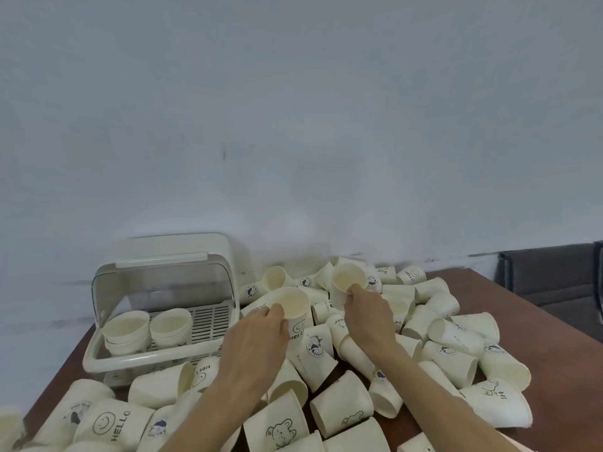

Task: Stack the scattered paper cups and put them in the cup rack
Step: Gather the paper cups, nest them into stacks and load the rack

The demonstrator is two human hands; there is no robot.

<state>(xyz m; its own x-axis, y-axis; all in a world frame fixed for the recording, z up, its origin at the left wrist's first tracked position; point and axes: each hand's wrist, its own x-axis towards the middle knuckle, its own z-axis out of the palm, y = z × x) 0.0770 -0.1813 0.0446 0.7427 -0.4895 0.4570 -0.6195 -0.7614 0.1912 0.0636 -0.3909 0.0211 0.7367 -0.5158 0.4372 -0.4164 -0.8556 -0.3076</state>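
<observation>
Paper cups [450, 340] lie scattered over most of the brown table [538, 308], thickest from the middle out to the near edge and the far right side, most tipped on their sides. The cup rack [156, 350] sits toward the far left corner with its clear lid raised, and two short stacks of cups [146, 331] already stand in its front left part. The left hand [257, 344] grips a "HELLO" cup [295, 313] by its rim and wall, fingers curled round it. The right hand [368, 308] pinches the rim of a second cup [346, 285], lifted just above the pile. Judging by the heap left, the job is barely begun: dozens remain to nest and load.
</observation>
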